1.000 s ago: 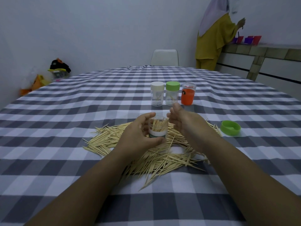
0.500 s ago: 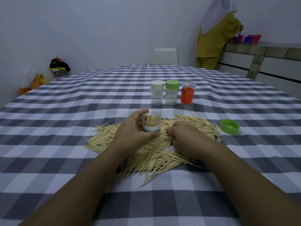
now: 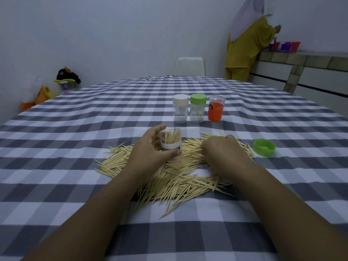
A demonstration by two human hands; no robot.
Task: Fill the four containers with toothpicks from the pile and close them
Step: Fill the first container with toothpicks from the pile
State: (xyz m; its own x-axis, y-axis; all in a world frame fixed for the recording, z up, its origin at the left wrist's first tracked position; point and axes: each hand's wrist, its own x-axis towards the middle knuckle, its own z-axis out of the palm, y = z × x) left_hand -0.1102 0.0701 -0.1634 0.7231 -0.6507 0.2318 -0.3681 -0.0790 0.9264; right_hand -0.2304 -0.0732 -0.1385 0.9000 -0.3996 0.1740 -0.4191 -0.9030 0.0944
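A wide pile of toothpicks (image 3: 175, 176) lies on the checked tablecloth in front of me. My left hand (image 3: 150, 153) grips an open clear container (image 3: 170, 141) standing upright on the pile, partly filled with toothpicks. My right hand (image 3: 224, 153) is curled down on the pile's right part, pinching toothpicks. Behind the pile stand three more containers: a white-lidded one (image 3: 180, 108), a green-lidded one (image 3: 197, 107) and an orange-labelled one (image 3: 216, 108). A loose green lid (image 3: 264, 147) lies upside down to the right.
The table (image 3: 94, 113) carries a grey and white checked cloth. A white chair (image 3: 189, 66) stands at the far end. A person in yellow clothing (image 3: 246, 49) stands at a counter at the back right. Bags (image 3: 66, 78) lie on the floor at the left.
My right hand dropped from above the container onto the pile and closed on toothpicks. My left hand kept its hold on the container, shifting slightly.
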